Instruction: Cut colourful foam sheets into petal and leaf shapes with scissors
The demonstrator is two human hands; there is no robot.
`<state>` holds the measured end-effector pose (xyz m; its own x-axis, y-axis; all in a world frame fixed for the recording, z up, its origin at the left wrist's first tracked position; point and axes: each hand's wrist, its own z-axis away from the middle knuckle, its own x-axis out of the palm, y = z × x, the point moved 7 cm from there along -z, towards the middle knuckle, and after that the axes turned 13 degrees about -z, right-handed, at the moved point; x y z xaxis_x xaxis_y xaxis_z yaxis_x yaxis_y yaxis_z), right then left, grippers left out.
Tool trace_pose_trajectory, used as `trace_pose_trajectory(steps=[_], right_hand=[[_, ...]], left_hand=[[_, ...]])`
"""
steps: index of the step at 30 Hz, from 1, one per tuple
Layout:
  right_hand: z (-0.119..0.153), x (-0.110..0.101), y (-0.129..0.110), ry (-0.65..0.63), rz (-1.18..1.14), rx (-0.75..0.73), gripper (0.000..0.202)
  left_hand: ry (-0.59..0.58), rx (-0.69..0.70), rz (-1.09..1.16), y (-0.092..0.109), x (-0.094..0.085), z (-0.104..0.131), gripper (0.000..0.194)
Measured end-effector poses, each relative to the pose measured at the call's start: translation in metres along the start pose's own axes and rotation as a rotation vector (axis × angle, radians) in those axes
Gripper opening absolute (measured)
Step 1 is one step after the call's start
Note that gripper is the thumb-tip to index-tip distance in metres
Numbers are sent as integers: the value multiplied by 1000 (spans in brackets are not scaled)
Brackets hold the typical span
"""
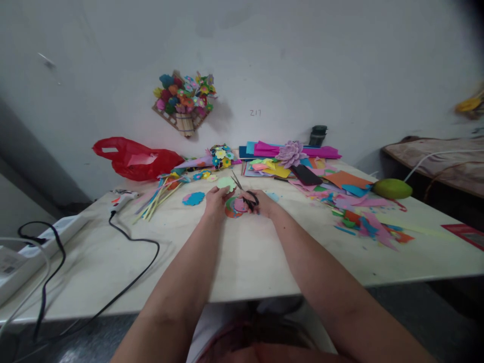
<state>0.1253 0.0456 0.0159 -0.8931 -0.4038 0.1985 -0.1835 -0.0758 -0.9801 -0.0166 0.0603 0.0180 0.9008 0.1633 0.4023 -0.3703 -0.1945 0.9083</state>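
Between thumb and fingers, my left hand (pixel 216 200) pinches a pale green scalloped paper flower (pixel 226 183). My right hand (pixel 261 201) grips black-handled scissors (pixel 249 198), whose blades are parted and point up and left at the right edge of the green paper. Below both hands lie round paper cut-outs (pixel 233 214) in pink, green and orange, partly covered by the hands. A blue scalloped paper piece (pixel 193 198) rests to the left of my left hand. Just beyond my right hand is a light blue scrap (pixel 273 196).
A glue gun (pixel 124 201) with a black cord lies left, near a white power strip (pixel 56 234). Yellow paper strips (pixel 161 200) and a red plastic bag (pixel 139 160) are behind. Coloured sheets (pixel 302 151), a purple flower (pixel 291 154), and scraps (pixel 366 227) spread right.
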Motion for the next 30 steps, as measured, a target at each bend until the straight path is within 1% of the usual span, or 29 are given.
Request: trace_pose_trajectory(steps=[5,7,12,18,23,30], right_hand=[[3,0,-3,-39,29,-11,31],[3,0,-4,-46,47,-23,33],[3,2,-5,-61,71,-35,35],[5,5,-3,-116,77,2,35],[5,4,-3,-118,57,8,35],[4,1,-3,-103,55,2,36]], left_hand=[[-101,-13,-69,-3,5,1,25],[-125,-23,-102,-5,6,1,26],[-109,-49,-86,-5,6,1,25],[-51,7,-55,-1,3,1,28],[-72,29,-40,-1,2,0,31],[-86,21,-34,0,3,1,33]])
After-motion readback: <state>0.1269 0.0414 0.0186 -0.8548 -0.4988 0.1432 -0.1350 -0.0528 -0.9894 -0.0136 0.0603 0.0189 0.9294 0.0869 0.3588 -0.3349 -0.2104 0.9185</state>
